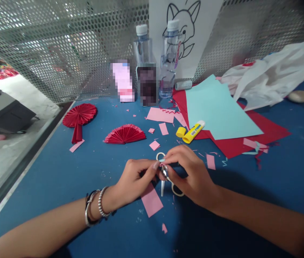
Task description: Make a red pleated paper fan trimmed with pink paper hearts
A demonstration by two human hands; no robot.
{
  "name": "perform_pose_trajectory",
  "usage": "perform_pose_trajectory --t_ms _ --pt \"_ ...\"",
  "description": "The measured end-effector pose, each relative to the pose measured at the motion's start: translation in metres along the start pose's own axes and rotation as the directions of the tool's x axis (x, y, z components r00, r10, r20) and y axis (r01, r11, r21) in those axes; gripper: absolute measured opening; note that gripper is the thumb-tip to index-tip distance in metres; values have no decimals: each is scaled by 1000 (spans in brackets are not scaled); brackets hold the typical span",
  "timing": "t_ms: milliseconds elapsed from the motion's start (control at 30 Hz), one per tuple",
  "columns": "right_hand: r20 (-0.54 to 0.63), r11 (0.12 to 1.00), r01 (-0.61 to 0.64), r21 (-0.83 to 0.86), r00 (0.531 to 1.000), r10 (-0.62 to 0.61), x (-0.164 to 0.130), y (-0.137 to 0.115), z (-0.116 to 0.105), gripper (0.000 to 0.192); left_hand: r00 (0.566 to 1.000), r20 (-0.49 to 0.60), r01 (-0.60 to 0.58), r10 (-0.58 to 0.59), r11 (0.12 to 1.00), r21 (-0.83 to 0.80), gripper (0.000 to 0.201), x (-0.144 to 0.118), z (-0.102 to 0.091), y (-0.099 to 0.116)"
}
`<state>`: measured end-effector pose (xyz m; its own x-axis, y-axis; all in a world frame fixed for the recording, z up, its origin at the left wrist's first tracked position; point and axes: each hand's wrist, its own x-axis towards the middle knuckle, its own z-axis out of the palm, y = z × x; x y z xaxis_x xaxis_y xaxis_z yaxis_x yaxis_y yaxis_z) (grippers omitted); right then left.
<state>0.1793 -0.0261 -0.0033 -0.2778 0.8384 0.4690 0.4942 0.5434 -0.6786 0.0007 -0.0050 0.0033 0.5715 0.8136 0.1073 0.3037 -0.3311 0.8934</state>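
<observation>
Hands (134, 181) (191, 175) around pink scrap (162, 165), capped bottles (143, 48) (168, 73) beyond

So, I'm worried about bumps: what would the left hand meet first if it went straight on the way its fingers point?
Most likely the fingers of the right hand, just ahead of the left hand; the white-handled scissors seem to lie lower, though depth is unclear.

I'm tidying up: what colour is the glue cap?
Yellow; the glue cap shows best in the head view.
</observation>
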Motion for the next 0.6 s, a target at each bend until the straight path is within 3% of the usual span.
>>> perform_pose_trajectory --t_ms 233,600 --pt "-8 1000 14 -1 1000 -14 1 0 -1 8 995 32 97 -96 995 -38 35 0 0 -1" --pt "-14 998 -36 43 999 37 1 0 1 8 996 13 87 -86 992 -90 30 1 0 1"
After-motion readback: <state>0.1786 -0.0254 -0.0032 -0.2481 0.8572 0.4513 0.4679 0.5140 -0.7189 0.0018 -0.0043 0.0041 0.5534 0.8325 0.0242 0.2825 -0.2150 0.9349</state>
